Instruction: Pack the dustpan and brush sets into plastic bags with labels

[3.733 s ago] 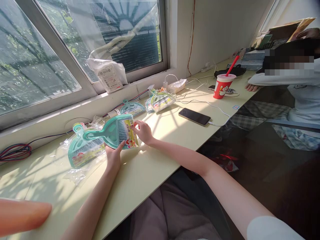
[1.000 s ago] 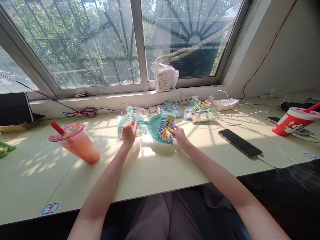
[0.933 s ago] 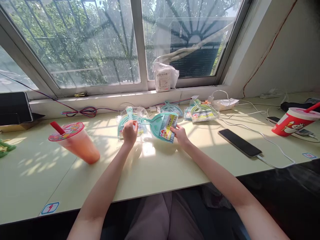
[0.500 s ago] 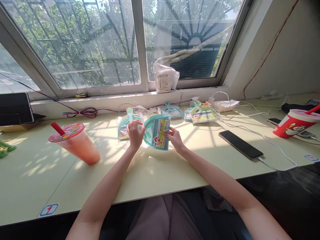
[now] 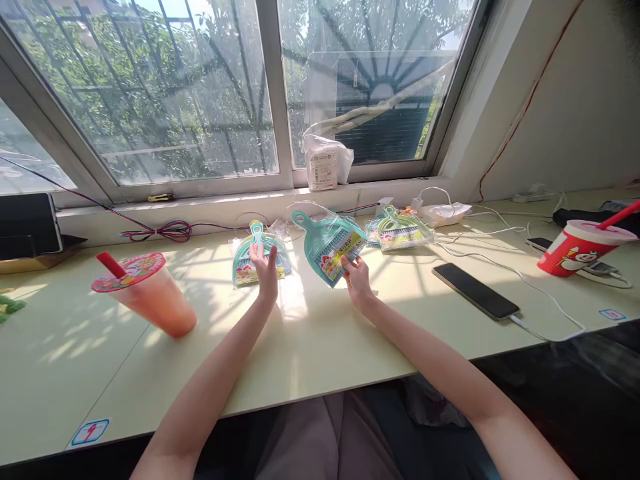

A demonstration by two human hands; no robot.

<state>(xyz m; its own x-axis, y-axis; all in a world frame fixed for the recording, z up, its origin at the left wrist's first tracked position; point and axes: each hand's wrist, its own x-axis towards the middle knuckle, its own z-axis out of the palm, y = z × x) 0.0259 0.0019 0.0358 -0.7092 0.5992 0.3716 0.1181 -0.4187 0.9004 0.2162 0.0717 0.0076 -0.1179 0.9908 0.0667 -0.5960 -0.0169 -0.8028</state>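
One teal dustpan [image 5: 313, 244] bears a yellow-labelled brush [image 5: 336, 252].

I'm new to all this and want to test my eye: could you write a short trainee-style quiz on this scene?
1. Which hand holds the teal plastic dustpan with the yellow-labelled brush?
2. True or false: in this view, the black-screened rectangular phone lies left of the tapered red-and-white cup.
3. Fill in: the translucent cup of orange-pink drink has a ___ straw.

Key: 1. The right hand. 2. True. 3. Red.
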